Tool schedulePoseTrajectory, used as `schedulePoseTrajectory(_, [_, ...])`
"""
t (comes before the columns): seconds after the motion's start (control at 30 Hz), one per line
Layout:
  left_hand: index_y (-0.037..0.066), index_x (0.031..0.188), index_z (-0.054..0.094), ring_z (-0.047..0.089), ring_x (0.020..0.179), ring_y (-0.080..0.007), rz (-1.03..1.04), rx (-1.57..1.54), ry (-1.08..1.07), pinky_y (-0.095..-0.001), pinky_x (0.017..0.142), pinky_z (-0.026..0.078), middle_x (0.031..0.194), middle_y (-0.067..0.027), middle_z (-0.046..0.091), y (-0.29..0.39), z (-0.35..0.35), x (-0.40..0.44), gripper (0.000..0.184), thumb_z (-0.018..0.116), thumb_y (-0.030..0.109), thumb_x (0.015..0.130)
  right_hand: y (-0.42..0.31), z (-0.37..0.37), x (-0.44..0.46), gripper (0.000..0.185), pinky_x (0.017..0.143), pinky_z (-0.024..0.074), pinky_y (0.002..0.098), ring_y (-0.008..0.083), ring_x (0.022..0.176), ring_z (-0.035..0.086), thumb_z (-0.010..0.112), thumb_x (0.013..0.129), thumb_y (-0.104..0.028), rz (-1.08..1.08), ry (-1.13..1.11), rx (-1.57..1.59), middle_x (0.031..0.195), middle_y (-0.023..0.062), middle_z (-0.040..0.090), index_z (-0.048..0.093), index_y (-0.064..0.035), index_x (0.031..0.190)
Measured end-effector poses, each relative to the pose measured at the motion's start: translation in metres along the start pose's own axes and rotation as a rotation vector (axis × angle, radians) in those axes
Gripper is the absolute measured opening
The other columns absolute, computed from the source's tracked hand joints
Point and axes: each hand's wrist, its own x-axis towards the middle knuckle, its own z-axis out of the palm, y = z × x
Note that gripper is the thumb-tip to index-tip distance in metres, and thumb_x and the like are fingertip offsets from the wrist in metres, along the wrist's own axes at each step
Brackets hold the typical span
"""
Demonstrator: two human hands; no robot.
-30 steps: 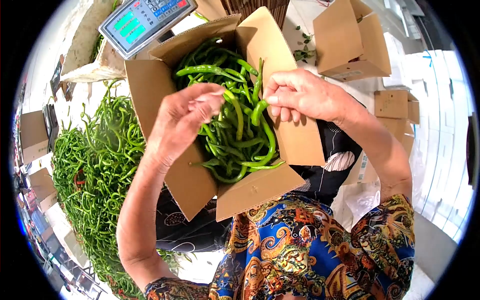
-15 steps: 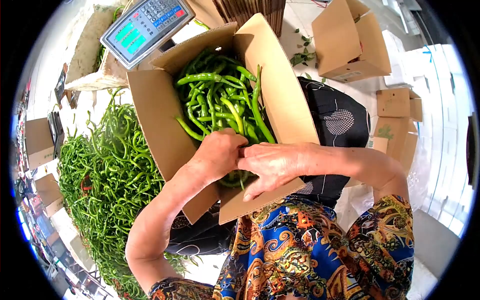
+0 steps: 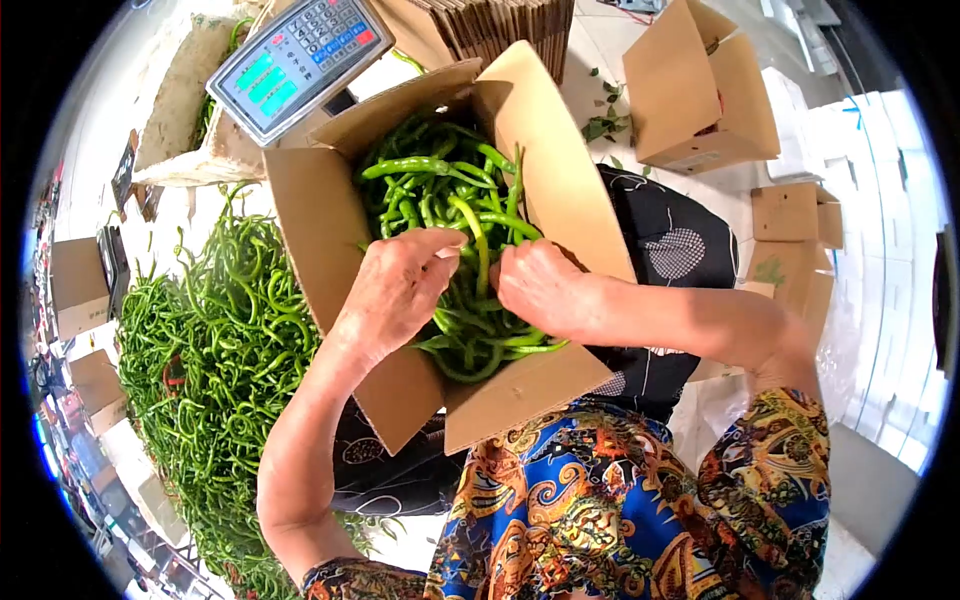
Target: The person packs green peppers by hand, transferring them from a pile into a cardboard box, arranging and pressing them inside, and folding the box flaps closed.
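An open cardboard box (image 3: 305, 215) sits in front of my body, filled with long green chili peppers (image 3: 410, 168). Over its left side, my left hand (image 3: 400, 285) is curled, thumb and forefinger close together; whatever they grip is hidden. My right hand (image 3: 545, 290) is closed at the box's right side, its fingers curled down among the peppers. A pepper runs up to the knuckles of that hand. Between the two hands lies a yellowish-green pepper (image 3: 470, 225). Curved peppers show below the hands at the near end.
A large heap of green chili peppers (image 3: 215, 370) lies to the left. A digital scale display (image 3: 300, 65) stands at the box's far left corner. Flattened cardboard (image 3: 505, 30) is stacked behind. Another open box (image 3: 690, 85) is at the far right, near loose leaves (image 3: 607, 125).
My hands have come apart and moved up from the box's near end, farther into it. Peppers at the near end are now uncovered. The box has shifted slightly.
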Motion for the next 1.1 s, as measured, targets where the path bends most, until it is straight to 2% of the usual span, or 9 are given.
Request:
schedulePoseTrajectory(0.23, [0.002, 0.106, 0.069, 0.068, 0.084, -0.0241, 0.111, 0.103, 0.327, -0.0323, 0.075, 0.056, 0.100, -0.0152, 0.068, 0.010, -0.008, -0.002, 0.018, 0.062, 0.002, 0.090, -0.004, 0.009, 0.011, 0.035, 0.070, 0.0531, 0.0436, 0.0309, 0.084, 0.063, 0.061, 0.075, -0.004, 0.170, -0.139, 0.731, 0.090, 0.0168, 0.058, 0.055, 0.0043, 0.108])
schedulePoseTrajectory(0.4, [-0.002, 0.124, 0.058, 0.057, 0.113, -0.0362, 0.424, 0.574, 0.694, -0.0423, 0.100, 0.044, 0.121, -0.0177, 0.060, 0.013, -0.053, 0.029, 0.039, 0.064, 0.001, 0.086, 0.012, -0.009, 0.011, 0.036, 0.075, 0.0518, 0.0422, 0.0330, 0.089, 0.061, 0.064, 0.074, -0.001, 0.229, -0.152, 0.770, 0.099, 0.0177, 0.057, 0.053, 0.0047, 0.108])
schedulePoseTrajectory(0.53, [0.000, 0.131, 0.052, 0.057, 0.106, -0.0359, 0.431, 0.769, 0.625, -0.0441, 0.097, 0.042, 0.115, -0.0168, 0.060, -0.016, -0.059, 0.060, 0.047, 0.067, 0.013, 0.088, 0.016, -0.021, 0.008, 0.047, 0.091, 0.0488, 0.0452, 0.0394, 0.108, 0.055, 0.070, 0.081, -0.017, 0.354, 0.019, 0.768, 0.116, 0.0268, 0.053, 0.051, 0.0098, 0.115])
schedulePoseTrajectory(0.6, [0.008, 0.122, 0.059, 0.061, 0.097, -0.0323, 0.131, 0.690, 0.259, -0.0444, 0.083, 0.050, 0.097, -0.0131, 0.062, -0.021, -0.055, 0.066, 0.036, 0.066, 0.019, 0.089, 0.013, -0.014, 0.009, 0.061, 0.100, 0.0451, 0.0472, 0.0447, 0.119, 0.050, 0.074, 0.082, -0.026, 0.415, 0.216, 0.666, 0.127, 0.0329, 0.049, 0.049, 0.0127, 0.122])
schedulePoseTrajectory(0.63, [0.009, 0.121, 0.062, 0.060, 0.100, -0.0311, 0.131, 0.694, 0.213, -0.0433, 0.082, 0.052, 0.102, -0.0131, 0.062, -0.028, -0.046, 0.065, 0.034, 0.066, 0.020, 0.090, 0.012, -0.007, 0.009, 0.083, 0.110, 0.0362, 0.0490, 0.0498, 0.132, 0.039, 0.071, 0.084, -0.043, 0.435, 0.073, 0.712, 0.141, 0.0371, 0.037, 0.041, 0.0147, 0.135])
schedulePoseTrajectory(0.77, [0.010, 0.120, 0.064, 0.059, 0.104, -0.0309, 0.184, 0.730, 0.280, -0.0414, 0.086, 0.053, 0.114, -0.0092, 0.059, -0.034, -0.020, 0.051, 0.034, 0.068, 0.023, 0.089, -0.008, 0.021, 0.025, 0.095, 0.111, 0.0330, 0.0502, 0.0474, 0.138, 0.032, 0.058, 0.088, -0.060, 0.436, -0.064, 0.588, 0.145, 0.0362, 0.034, 0.033, 0.0141, 0.142])
schedulePoseTrajectory(0.9, [0.008, 0.120, 0.064, 0.051, 0.122, -0.0353, 0.231, 0.728, 0.286, -0.0447, 0.097, 0.048, 0.138, -0.0127, 0.050, -0.037, -0.020, 0.051, 0.039, 0.068, 0.033, 0.089, -0.006, 0.019, 0.026, 0.092, 0.110, 0.0343, 0.0500, 0.0462, 0.138, 0.032, 0.060, 0.088, -0.057, 0.459, -0.036, 0.607, 0.147, 0.0329, 0.034, 0.035, 0.0138, 0.141])
schedulePoseTrajectory(1.0, [0.005, 0.136, 0.052, 0.042, 0.135, -0.0360, 0.210, 0.858, 0.228, -0.0455, 0.105, 0.043, 0.148, -0.0130, 0.043, -0.047, -0.008, 0.051, 0.065, 0.068, 0.044, 0.087, -0.004, 0.001, 0.010, 0.083, 0.110, 0.0352, 0.0494, 0.0443, 0.137, 0.034, 0.066, 0.086, -0.049, 0.453, 0.053, 0.660, 0.146, 0.0311, 0.036, 0.042, 0.0132, 0.136])
schedulePoseTrajectory(1.1, [0.007, 0.144, 0.044, 0.037, 0.140, -0.0352, 0.151, 0.874, 0.162, -0.0488, 0.108, 0.041, 0.152, -0.0108, 0.040, -0.041, -0.012, 0.045, 0.084, 0.065, 0.061, 0.082, 0.010, -0.026, -0.015, 0.061, 0.100, 0.0459, 0.0447, 0.0407, 0.118, 0.053, 0.071, 0.086, -0.037, 0.418, 0.124, 0.733, 0.130, 0.0277, 0.050, 0.054, 0.0072, 0.124])
